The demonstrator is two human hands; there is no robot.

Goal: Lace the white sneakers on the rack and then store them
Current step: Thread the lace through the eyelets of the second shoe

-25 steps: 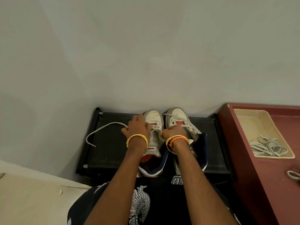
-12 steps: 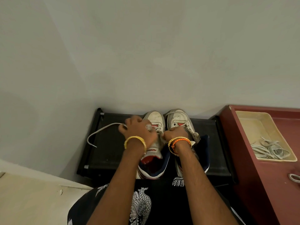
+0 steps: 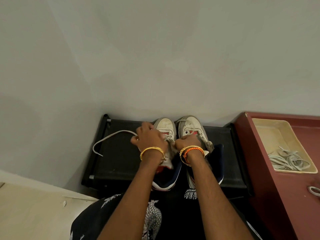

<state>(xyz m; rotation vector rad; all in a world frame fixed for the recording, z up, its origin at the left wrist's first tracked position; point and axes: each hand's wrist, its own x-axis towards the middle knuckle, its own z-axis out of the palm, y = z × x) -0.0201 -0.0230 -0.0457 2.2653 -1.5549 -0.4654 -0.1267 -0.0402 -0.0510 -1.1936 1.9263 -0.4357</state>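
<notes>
Black rack [image 3: 121, 158] | two sneakers [image 3: 165, 126] | two hands [image 3: 150, 139] pinching lace [image 3: 110, 135]

White sneakers [image 3: 174, 134] w/ navy lining, black rack [image 3: 119, 158], maroon cabinet [image 3: 277, 179] — cream tray [image 3: 270, 134]

- Two worn white leather sneakers [image 3: 176, 135] stand side by side on a black fabric-topped rack [image 3: 121, 156].
- The left hand [image 3: 149, 137] pinches a grey flat lace [image 3: 110, 137] trailing leftward.
- The right hand [image 3: 187, 142] grips lace at the left sneaker's eyelets.
- A cream rectangular tray [image 3: 270, 135] of loose laces sits on a maroon cabinet [image 3: 259, 170].
</notes>
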